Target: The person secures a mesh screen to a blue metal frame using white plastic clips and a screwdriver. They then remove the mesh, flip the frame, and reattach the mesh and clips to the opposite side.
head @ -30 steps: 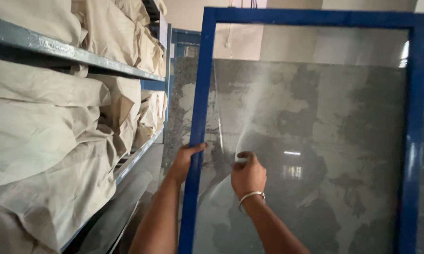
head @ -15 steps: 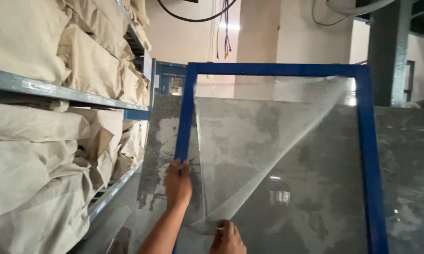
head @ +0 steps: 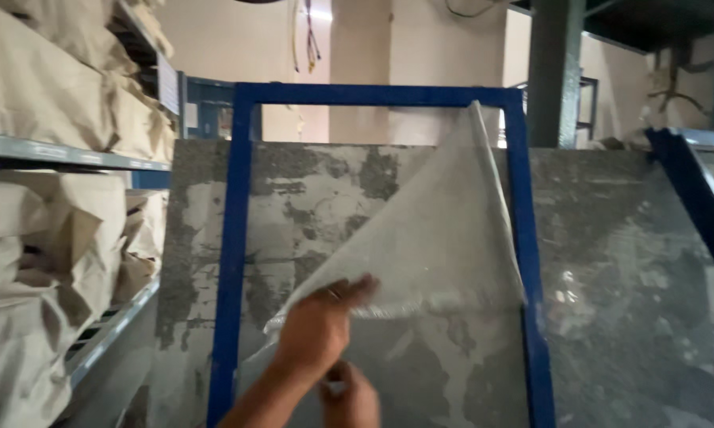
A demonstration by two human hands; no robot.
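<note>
blue frame: upright, around my hands. translucent mesh sheet: peeled into a fold, above and right of my left hand, which pinches its edge. right hand, just below: closed on something small, unclear what.

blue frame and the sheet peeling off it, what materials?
Frame: looks like painted metal, with straight square bars and an even blue coat; could be wood under the paint. Sheet: thin, translucent mesh or film, probably a woven screen; it folds limply and the wall shows through. Both hands, left and right, pull it.
</note>
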